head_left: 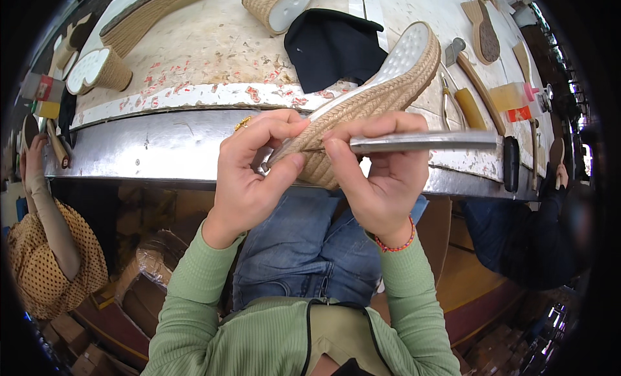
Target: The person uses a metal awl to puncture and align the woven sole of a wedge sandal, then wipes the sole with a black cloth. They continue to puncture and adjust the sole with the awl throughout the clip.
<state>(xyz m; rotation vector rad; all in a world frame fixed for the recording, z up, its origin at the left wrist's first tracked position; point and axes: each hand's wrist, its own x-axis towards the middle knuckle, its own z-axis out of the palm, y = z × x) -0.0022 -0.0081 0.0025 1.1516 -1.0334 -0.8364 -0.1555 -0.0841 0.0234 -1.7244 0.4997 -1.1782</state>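
Observation:
A wedge shoe sole wrapped in tan braided rope, with a white dimpled top, lies tilted across the table's near edge. Its near end is gripped by my left hand, thumb on the braid and fingers over the white side. My right hand pinches a slim silver metal tool, slightly blurred, whose shaft points right. The tool's thin dark tip meets the braid close to my left thumb; its exact kind is unclear. Just beyond the sole sits a black cloth.
Right of the sole lie a hammer, pliers, a yellow-handled tool and a pink-capped bottle. Other wedge soles rest on the worn white table, which has a metal edge. Co-workers sit at both sides.

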